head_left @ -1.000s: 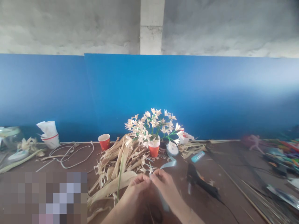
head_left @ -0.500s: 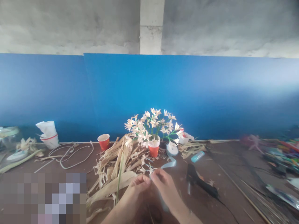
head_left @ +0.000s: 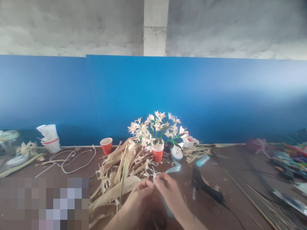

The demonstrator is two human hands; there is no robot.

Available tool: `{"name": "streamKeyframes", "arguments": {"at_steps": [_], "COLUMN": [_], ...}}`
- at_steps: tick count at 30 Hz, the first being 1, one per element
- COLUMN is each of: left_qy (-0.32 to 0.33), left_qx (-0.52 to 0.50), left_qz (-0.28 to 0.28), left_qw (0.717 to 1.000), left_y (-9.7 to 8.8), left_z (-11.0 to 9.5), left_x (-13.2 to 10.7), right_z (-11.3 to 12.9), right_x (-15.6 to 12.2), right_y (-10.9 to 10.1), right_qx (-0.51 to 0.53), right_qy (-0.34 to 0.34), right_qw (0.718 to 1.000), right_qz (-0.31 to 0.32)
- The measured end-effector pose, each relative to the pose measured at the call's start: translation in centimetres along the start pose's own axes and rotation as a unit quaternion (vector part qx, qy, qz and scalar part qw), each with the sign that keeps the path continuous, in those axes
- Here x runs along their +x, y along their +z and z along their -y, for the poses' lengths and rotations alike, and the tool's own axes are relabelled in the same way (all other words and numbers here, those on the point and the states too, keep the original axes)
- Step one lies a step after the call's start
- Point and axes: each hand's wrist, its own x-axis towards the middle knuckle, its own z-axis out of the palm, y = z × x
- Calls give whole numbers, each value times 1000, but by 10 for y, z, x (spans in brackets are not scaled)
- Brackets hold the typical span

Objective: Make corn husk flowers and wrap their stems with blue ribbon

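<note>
My left hand (head_left: 143, 189) and my right hand (head_left: 168, 186) meet fingertip to fingertip near the front of the table. Between their pinched fingers is the stem of a small cream husk flower (head_left: 154, 175), its petals pointing away from me. Fingers cover most of the stem. A light-blue ribbon (head_left: 176, 167) runs from a white roll (head_left: 177, 153) toward my right hand, and a pale blue strip shows below that hand. Just beyond, a red paper cup (head_left: 157, 155) holds a bunch of cream flowers (head_left: 157, 126) on green stems.
Dried corn husks (head_left: 120, 159) are heaped left of my hands. A black glue gun (head_left: 207, 187) with a cord lies to the right, near a turquoise knife-like object (head_left: 202, 161). Another red cup (head_left: 106, 146) and white cups (head_left: 51, 140) stand farther left. Coloured clutter fills the far right.
My right fingertips have shifted very slightly at the flower's stem. Both hands keep their pinch, and everything else stays in place.
</note>
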Motion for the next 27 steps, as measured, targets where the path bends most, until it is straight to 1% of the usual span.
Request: {"name": "streamKeyframes", "arguments": {"at_steps": [7, 11, 17, 21, 24, 27], "left_qy": [11, 10, 19, 23, 24, 22], "left_qx": [5, 12, 38, 52, 60, 59], "left_qz": [-4, -3, -16, -22, -34, -30], "left_qw": [1000, 1000, 999, 998, 997, 998], "left_y": [-4, -6, -7, -9, -9, -8], "left_z": [4, 4, 3, 4, 4, 4], "left_x": [1, 3, 4, 5, 5, 5], "right_z": [-3, -3, -1, 0, 1, 0], "right_x": [0, -1, -2, -2, -2, -1], "right_y": [1, 3, 4, 4, 5, 4], "right_qx": [23, 35, 29, 31, 22, 2], "right_qy": [11, 5, 1, 12, 8, 0], "right_qw": [1000, 999, 1000, 999, 1000, 1000], "right_qz": [5, 7, 6, 5, 7, 4]}}
